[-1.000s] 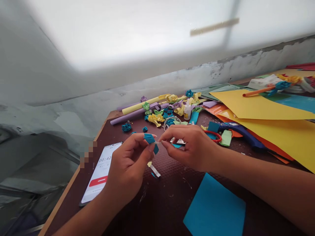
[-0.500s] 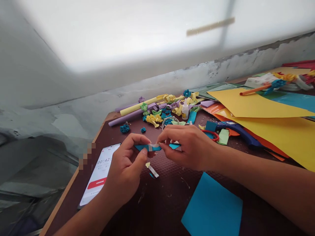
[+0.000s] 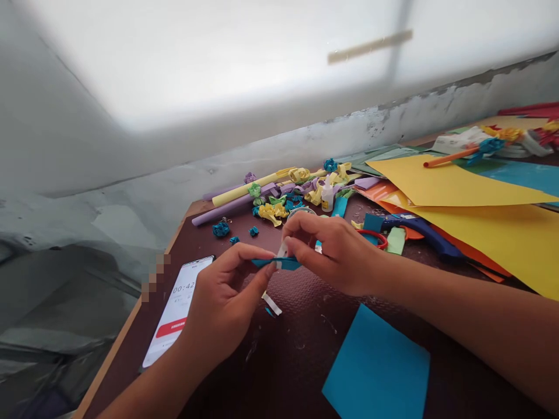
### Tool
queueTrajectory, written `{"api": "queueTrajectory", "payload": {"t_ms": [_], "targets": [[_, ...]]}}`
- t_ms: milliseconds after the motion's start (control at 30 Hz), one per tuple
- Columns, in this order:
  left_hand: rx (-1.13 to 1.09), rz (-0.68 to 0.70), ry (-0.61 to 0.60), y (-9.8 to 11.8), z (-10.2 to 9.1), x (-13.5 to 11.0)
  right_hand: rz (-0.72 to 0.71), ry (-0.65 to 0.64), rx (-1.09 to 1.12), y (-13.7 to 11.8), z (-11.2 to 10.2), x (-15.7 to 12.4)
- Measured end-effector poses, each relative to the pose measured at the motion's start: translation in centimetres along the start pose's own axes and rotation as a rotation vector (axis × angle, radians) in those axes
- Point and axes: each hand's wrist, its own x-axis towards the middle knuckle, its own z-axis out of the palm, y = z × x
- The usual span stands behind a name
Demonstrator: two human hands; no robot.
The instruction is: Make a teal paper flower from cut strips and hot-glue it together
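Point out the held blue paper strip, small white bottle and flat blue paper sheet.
Held blue paper strip [image 3: 289, 264], head view: right part.
Small white bottle [image 3: 327, 197], head view: body.
Flat blue paper sheet [image 3: 379, 362], head view: middle.

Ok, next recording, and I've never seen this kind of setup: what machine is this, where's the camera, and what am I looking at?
There is no machine, just a person's two bare hands. One camera, worn on the head, looks forward and down past them. The left hand pinches a small folded blue paper piece; the right hand pinches a narrow whitish strip against it. On the dark brown tabletop lie a flat blue paper sheet, a phone with a lit white screen, a rolled purple paper tube and large yellow paper sheets. A small white bottle stands farther back, among crumpled paper pieces.
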Motion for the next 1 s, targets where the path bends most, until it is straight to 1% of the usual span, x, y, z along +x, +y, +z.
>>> {"api": "queueTrajectory", "payload": {"t_ms": [100,167,267,400,433,500,567,633,700,767,867,1000], "targets": [[-0.092,-0.022,0.005,0.1,0.2,0.1,0.023,0.002,0.009,0.0,0.0,0.0],[-0.167,-0.100,0.016,0.3,0.4,0.2,0.041,-0.004,0.042,0.1,0.1,-0.1],[-0.312,-0.230,0.049,0.6,0.4,0.4,0.052,-0.029,0.163,0.1,0.5,-0.3],[-0.497,-0.295,0.075,1.0,0.3,0.8,0.026,-0.009,0.238,0.3,1.3,-0.5],[-0.512,-0.308,0.062,0.9,0.3,0.9,0.013,0.016,0.243,0.4,1.4,-0.5],[-0.497,-0.330,-0.010,0.7,0.2,0.9,-0.022,0.059,0.256,0.6,1.5,-0.4],[-0.474,-0.332,-0.109,0.4,0.1,0.8,-0.074,0.069,0.242,0.8,1.3,-0.2],[-0.475,-0.311,-0.163,0.1,0.0,0.6,-0.172,0.063,0.197,0.7,1.0,-0.1],[-0.454,-0.263,-0.159,0.1,0.0,0.4,-0.281,0.073,0.149,0.5,0.8,-0.1],[-0.378,-0.203,-0.139,0.3,-0.1,0.1,-0.353,0.103,0.110,0.1,0.6,-0.1],[-0.253,-0.129,-0.125,0.7,-0.1,-0.1,-0.404,0.141,0.064,-0.5,0.6,-0.4],[-0.196,-0.087,-0.126,1.1,-0.1,-0.4,-0.440,0.154,0.043,-0.9,0.7,-0.6]]}}
